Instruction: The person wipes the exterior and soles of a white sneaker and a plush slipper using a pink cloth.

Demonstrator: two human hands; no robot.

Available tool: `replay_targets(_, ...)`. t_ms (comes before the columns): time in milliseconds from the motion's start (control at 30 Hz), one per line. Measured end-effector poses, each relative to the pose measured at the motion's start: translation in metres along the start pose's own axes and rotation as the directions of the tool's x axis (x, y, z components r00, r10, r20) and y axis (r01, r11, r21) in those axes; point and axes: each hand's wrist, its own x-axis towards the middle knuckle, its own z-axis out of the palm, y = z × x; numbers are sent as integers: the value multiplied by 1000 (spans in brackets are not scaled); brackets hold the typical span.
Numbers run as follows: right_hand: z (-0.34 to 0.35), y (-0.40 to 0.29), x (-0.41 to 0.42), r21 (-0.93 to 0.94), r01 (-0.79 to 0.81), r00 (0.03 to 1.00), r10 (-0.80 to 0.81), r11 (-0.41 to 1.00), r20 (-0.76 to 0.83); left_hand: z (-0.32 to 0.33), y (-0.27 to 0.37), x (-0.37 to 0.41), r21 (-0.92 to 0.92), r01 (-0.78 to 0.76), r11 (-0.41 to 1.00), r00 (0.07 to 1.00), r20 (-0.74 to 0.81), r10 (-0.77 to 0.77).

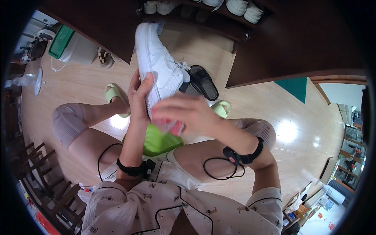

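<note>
A white lace-up sneaker (164, 75) is held up before me, its toe towards the top of the picture or its heel, I cannot tell which. My left hand (140, 91) grips it along the sole, thumb on the sidewall. At the sneaker's lower end, my right hand (188, 114) presses a crumpled pink and red item (173, 125), perhaps a cloth or a wrapper. Motion blurs this hand and what it holds. The hand and the pink item hide that end of the sneaker.
A lime-green stool or basin (160, 141) is between my legs. Black slide sandals (204, 82) lie on the floor ahead. Dark cabinet doors (293, 44) stand open around a rack of white shoes (236, 7). A white bucket with a green lid (63, 41) stands left.
</note>
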Motion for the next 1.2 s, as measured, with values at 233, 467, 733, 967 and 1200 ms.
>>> replay_targets(233, -10, -12, -7, -2, 18, 998, -18, 1000, 61, -4, 0, 5, -82, 27, 996, 995, 95, -19)
replay_targets(467, -32, 8, 4, -288, -216, 958, 146, 933, -248, -2, -18, 7, -24, -35, 999, 992, 119, 37)
replay_targets(733, -23, 16, 6, -273, -203, 948, 119, 940, -296, 0, -34, 5, 77, -72, 994, 996, 63, 67)
replay_targets(967, -29, 22, 9, -166, -277, 932, 222, 946, -286, -1, -33, 3, 45, -19, 999, 996, 88, 14)
replay_targets(1200, -64, 51, 13, -418, -374, 897, 208, 828, -391, 3, -19, 0, 157, 21, 987, 988, 149, -45)
